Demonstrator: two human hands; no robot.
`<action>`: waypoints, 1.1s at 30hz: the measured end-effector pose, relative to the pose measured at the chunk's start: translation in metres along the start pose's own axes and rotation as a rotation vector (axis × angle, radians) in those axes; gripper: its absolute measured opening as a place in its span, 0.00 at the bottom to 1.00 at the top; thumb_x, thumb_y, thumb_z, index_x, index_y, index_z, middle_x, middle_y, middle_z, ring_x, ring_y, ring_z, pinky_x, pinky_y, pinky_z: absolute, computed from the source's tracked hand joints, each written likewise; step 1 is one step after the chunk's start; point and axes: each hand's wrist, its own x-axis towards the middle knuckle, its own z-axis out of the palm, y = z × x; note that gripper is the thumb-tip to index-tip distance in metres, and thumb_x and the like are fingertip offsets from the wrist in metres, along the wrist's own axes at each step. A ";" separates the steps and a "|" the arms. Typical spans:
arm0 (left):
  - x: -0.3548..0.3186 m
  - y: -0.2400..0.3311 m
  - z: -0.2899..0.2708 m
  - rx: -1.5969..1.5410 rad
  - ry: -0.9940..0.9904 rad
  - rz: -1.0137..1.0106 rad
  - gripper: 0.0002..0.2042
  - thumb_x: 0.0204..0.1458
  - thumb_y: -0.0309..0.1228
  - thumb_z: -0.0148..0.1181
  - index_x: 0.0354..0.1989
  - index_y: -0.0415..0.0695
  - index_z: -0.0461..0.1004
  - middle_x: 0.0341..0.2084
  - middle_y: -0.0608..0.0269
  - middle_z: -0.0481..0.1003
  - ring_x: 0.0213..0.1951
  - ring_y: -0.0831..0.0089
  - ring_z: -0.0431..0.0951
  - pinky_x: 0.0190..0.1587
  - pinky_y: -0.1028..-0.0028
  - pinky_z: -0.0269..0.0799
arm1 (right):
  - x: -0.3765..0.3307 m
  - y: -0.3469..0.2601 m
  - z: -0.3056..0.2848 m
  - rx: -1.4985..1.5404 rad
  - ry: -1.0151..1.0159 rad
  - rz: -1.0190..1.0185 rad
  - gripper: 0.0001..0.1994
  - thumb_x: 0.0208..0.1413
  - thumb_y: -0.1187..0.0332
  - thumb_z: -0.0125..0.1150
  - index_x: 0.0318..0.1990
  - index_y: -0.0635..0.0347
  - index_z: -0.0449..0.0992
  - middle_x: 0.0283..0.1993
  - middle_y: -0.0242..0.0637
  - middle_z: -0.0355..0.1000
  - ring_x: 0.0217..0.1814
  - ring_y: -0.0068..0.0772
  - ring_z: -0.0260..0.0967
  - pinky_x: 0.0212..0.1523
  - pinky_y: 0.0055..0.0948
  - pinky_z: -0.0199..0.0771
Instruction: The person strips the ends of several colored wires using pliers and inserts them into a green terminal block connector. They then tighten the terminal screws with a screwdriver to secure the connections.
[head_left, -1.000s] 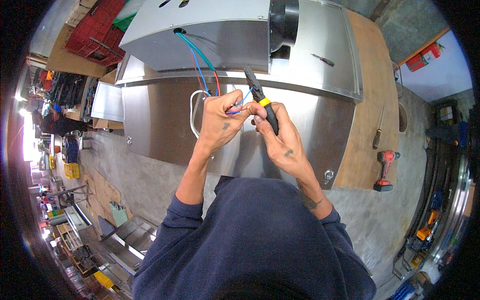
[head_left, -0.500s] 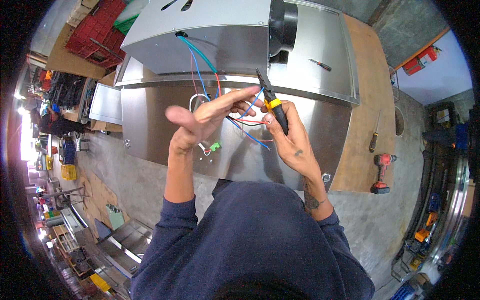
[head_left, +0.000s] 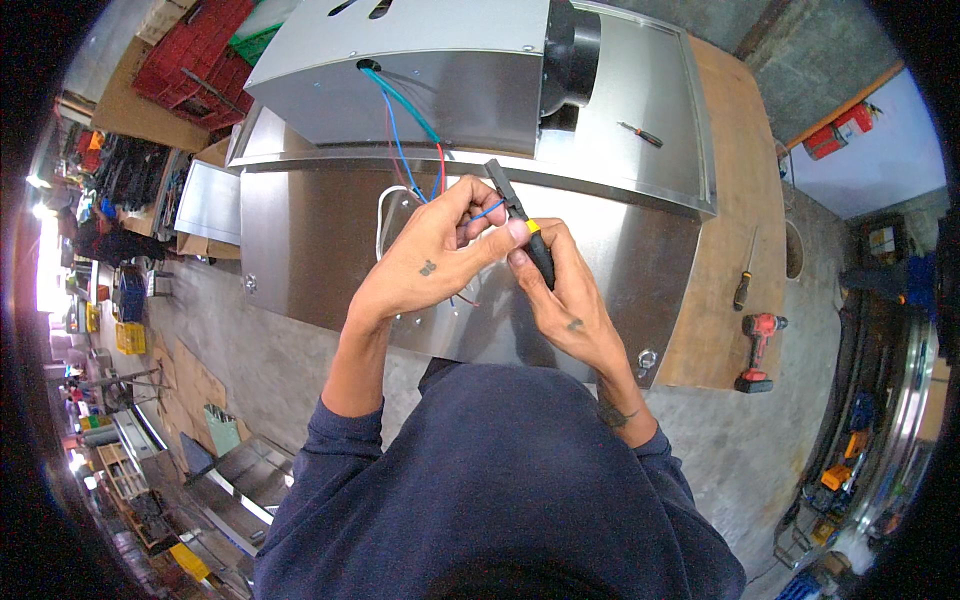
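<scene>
- The blue wire (head_left: 488,210) sits right in the centre of the frame, pinched in my left hand (head_left: 435,255) and running up with the red and teal leads to a hole in the steel housing (head_left: 400,60) near the top.
- Big change from half a second ago: that left hand was splayed open over the loose wires, and now it's curled shut on the blue one, thumb pushed up against the tool.
- My right hand (head_left: 560,300) is wrapped around the black wire strippers (head_left: 520,225) with the yellow band, tip now meeting the blue wire instead of hovering off to the right.
- My read: hands have regrouped on one conductor, so it looks like the strip or cut is about on.
- A white cable (head_left: 383,215) loops on the stainless hood (head_left: 300,250) just left of my hands.
- Further out, right side: a screwdriver (head_left: 744,280) on the wooden bench (head_left: 730,150) and a red cordless drill (head_left: 757,350) below it.
</scene>
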 end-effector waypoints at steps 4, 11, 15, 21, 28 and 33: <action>0.002 0.001 -0.001 0.163 0.032 0.006 0.25 0.47 0.41 0.83 0.30 0.46 0.65 0.25 0.76 0.58 0.30 0.83 0.58 0.32 0.76 0.57 | -0.005 0.011 0.003 0.133 -0.064 0.048 0.13 0.74 0.64 0.56 0.56 0.62 0.68 0.46 0.43 0.71 0.51 0.36 0.71 0.57 0.38 0.71; 0.002 -0.001 0.007 0.041 0.099 -0.120 0.28 0.47 0.32 0.80 0.19 0.50 0.56 0.18 0.80 0.55 0.23 0.85 0.54 0.23 0.74 0.48 | -0.002 0.009 0.000 0.184 -0.094 0.109 0.12 0.73 0.65 0.58 0.56 0.61 0.69 0.47 0.42 0.72 0.52 0.33 0.71 0.57 0.37 0.71; 0.001 -0.020 0.010 0.146 0.154 0.019 0.26 0.54 0.37 0.77 0.17 0.41 0.63 0.15 0.76 0.60 0.22 0.87 0.58 0.22 0.73 0.53 | 0.001 0.012 0.000 0.198 -0.079 0.082 0.13 0.75 0.63 0.55 0.57 0.63 0.69 0.48 0.41 0.74 0.51 0.30 0.73 0.55 0.34 0.74; 0.014 -0.029 0.030 0.043 0.347 0.001 0.28 0.58 0.42 0.75 0.15 0.48 0.62 0.16 0.81 0.57 0.23 0.87 0.53 0.23 0.73 0.45 | 0.004 0.019 0.025 0.348 0.128 0.132 0.17 0.78 0.59 0.50 0.59 0.66 0.68 0.54 0.41 0.76 0.55 0.29 0.76 0.54 0.32 0.78; 0.023 -0.040 0.016 0.081 0.323 -0.148 0.33 0.58 0.50 0.74 0.16 0.48 0.55 0.16 0.79 0.53 0.24 0.86 0.52 0.24 0.73 0.47 | 0.006 0.021 -0.004 0.182 0.296 0.185 0.20 0.77 0.53 0.50 0.54 0.65 0.72 0.51 0.43 0.77 0.53 0.30 0.77 0.52 0.31 0.79; 0.025 -0.042 0.007 -0.375 0.248 -0.113 0.21 0.66 0.46 0.64 0.28 0.45 0.67 0.23 0.77 0.58 0.26 0.85 0.55 0.29 0.77 0.53 | 0.026 0.046 -0.049 -0.483 0.378 0.089 0.17 0.71 0.58 0.58 0.45 0.69 0.71 0.39 0.56 0.71 0.42 0.56 0.74 0.45 0.51 0.72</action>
